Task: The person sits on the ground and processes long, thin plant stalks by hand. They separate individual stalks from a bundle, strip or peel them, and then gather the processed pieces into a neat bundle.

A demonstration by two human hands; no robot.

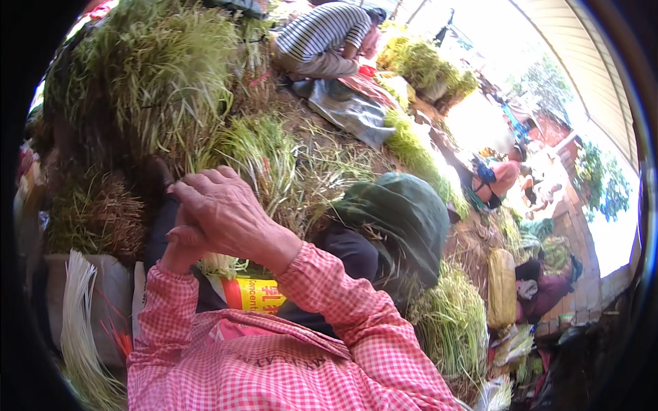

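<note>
My right hand (pixel 231 216) lies over my left hand (pixel 185 244), close in front of my chest. The two touch, and the right one covers most of the left. Bent knuckles show on top; the fingertips and whatever may lie between the palms are hidden. Just beyond them, loose green grass-like stems (pixel 257 149) with roots are spread on the ground. Below the hands, a yellow and red printed bag (pixel 254 294) lies across my lap. A dark green cloth (pixel 411 221) drapes over my right knee.
A tall heap of green stems (pixel 159 67) rises at upper left. Pale strips (pixel 79 308) hang over a grey container (pixel 110 287). A stem bundle (pixel 452 318) and a yellow jerrycan (pixel 501 287) stand at right. A person in stripes (pixel 326 38) bends over a grey sheet (pixel 354 110).
</note>
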